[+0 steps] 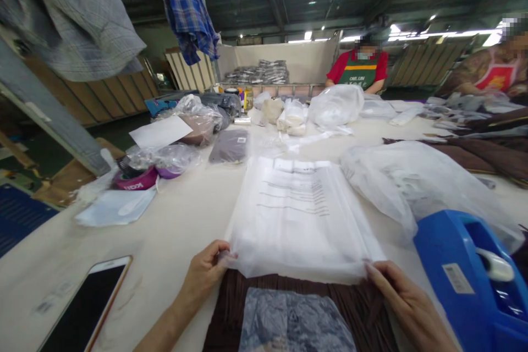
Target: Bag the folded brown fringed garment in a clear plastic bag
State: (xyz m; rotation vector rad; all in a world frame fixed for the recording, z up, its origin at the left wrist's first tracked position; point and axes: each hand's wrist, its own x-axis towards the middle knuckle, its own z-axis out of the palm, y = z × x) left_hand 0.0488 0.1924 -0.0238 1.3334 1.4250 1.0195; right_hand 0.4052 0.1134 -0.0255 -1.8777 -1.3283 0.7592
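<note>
A clear plastic bag [299, 214] with printed lines of text lies flat on the white table [181, 231]. My left hand [204, 275] pinches its near left corner. My right hand [402, 300] grips its near right corner. Both hold the bag's open edge over a folded dark brown pleated garment [363, 308] at the table's front edge. A piece of greyish plastic film [295, 322] lies on top of the garment, between my hands.
A phone [84, 308] lies front left, a blue tape dispenser [474, 280] front right. Crumpled plastic bags [416, 187] sit right, tape rolls [138, 179] and bagged items left. Two people in aprons stand across the table. Shirts hang overhead at the left.
</note>
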